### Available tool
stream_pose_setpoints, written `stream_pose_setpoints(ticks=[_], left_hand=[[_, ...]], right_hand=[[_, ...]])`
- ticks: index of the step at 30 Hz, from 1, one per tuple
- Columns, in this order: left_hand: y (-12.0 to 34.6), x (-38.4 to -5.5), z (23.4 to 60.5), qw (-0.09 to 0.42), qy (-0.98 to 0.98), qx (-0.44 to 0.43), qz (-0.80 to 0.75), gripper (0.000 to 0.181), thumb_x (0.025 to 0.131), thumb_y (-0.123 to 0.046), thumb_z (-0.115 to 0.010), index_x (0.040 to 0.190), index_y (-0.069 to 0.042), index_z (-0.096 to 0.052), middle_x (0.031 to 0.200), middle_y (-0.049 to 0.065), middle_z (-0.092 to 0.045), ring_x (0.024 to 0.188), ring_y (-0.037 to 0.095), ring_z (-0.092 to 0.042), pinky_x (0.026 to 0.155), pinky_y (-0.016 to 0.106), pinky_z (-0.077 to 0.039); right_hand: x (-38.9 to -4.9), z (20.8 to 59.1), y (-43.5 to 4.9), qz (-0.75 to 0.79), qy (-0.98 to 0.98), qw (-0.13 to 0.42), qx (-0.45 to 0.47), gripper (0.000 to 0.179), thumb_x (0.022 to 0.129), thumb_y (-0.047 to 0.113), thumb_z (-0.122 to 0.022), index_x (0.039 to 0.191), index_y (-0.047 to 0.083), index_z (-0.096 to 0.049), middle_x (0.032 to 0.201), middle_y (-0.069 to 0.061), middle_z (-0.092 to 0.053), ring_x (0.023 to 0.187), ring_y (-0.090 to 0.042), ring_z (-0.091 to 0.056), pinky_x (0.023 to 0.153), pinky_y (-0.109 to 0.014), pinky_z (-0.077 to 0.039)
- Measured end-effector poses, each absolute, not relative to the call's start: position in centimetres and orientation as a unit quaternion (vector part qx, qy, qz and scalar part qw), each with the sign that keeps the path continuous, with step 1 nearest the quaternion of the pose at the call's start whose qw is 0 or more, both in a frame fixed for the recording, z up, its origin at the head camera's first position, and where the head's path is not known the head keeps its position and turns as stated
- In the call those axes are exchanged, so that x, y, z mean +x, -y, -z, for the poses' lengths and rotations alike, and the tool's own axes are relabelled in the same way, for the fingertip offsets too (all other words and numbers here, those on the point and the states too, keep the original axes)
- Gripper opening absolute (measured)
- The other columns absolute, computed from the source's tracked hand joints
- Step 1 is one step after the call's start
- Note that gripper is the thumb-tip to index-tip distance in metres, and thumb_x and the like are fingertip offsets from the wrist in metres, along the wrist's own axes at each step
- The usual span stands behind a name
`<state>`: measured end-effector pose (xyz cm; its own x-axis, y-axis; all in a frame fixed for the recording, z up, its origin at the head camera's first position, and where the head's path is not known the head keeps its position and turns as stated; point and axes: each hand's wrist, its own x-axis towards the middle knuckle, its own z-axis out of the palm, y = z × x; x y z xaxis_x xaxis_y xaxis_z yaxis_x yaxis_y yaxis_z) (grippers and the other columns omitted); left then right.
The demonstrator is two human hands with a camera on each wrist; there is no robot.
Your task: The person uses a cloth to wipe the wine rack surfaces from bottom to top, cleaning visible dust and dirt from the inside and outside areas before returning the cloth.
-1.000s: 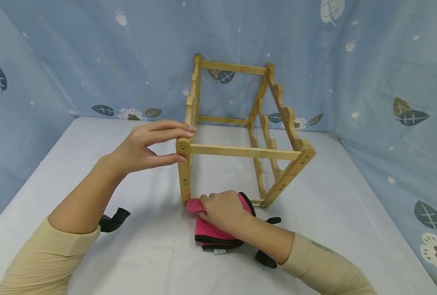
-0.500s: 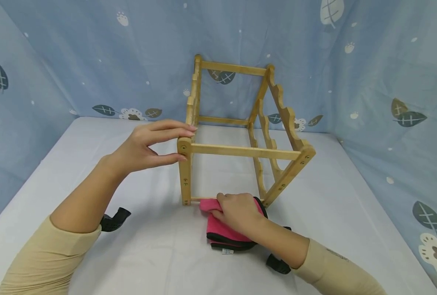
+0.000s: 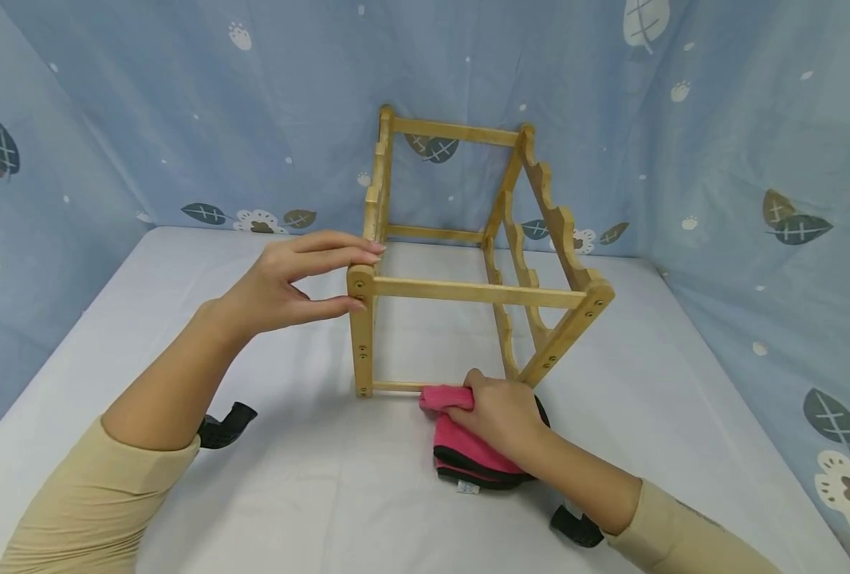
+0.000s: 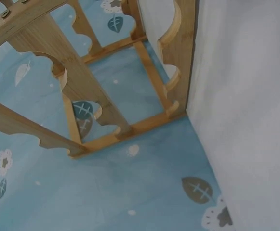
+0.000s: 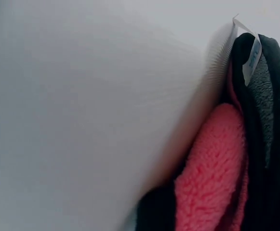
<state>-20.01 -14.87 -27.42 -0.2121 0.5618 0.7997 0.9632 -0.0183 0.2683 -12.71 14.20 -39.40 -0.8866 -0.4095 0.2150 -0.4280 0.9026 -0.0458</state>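
Note:
A light wooden rack with scalloped rails stands in the middle of the table. My left hand holds its front left corner post, thumb in front and fingers over the top. In the left wrist view the rack shows its notched side rails; the hand is out of that view. At the rack's lower front rail, my right hand grips a folded pink cloth with black edging and a white tag. The right wrist view shows the fluffy cloth close up, its other side grey.
A white cover lies over the table. Blue leaf-patterned curtains hang at the back and sides. Black pieces stick out by the left forearm, and a similar black piece shows below the right forearm.
My right hand has slid the pink cloth to the right along the lower front rail, towards the right post. The left hand keeps its hold, and the rack has barely shifted.

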Motion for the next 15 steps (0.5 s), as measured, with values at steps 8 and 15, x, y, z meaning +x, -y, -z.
stream_pose_setpoints(ticks=[8,15], left_hand=[[14.9,-19.9,27.4,0.244,0.662,-0.576,0.413,0.040,0.087,-0.025,-0.069,0.120,-0.002,-0.064,0.119,0.014,-0.062,0.117,0.017,-0.057,0.094,0.025,-0.049],[15.0,-19.8,27.5,0.240,0.662,-0.577,0.415,0.041,0.088,-0.024,-0.069,0.122,-0.002,-0.063,0.122,0.013,-0.061,0.118,0.017,-0.056,0.094,0.025,-0.049]], right_hand=[[-12.2,39.6,-16.8,-0.014,0.961,0.151,0.231,0.043,0.075,0.046,-0.076,0.068,0.013,-0.050,0.043,0.009,-0.031,0.036,-0.004,-0.027,0.034,-0.017,-0.024],[-11.5,40.1,-20.2,0.026,0.943,0.216,0.250,0.042,0.070,0.039,-0.081,0.075,0.008,-0.053,0.045,0.006,-0.040,0.037,-0.004,-0.028,0.033,-0.018,-0.023]])
